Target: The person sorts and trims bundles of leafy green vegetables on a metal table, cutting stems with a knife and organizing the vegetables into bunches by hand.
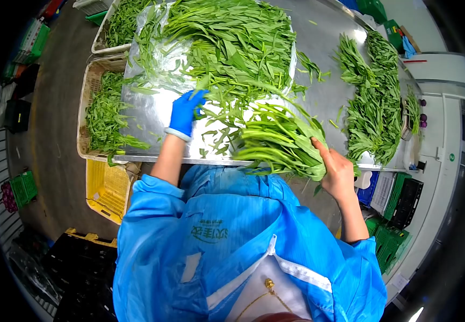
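Observation:
My right hand (333,167), bare, is wrapped round a bunch of water spinach (281,140). The stems point left and the leaves lie toward my palm, over the table's near edge. My left hand (186,114), in a blue glove, is over the metal table to the left, its fingers closed at a green leaf (203,83). Loose leaves lie scattered between my hands. Beyond them a large pile of water spinach (238,43) rests on a clear plastic sheet (160,64).
Bunches of greens (375,102) line the right side of the metal table (318,102). Leaf-filled crates (84,121) stand along its left edge. A yellow crate (103,190) sits low on the left. Green and black crates (401,201) are stacked at right.

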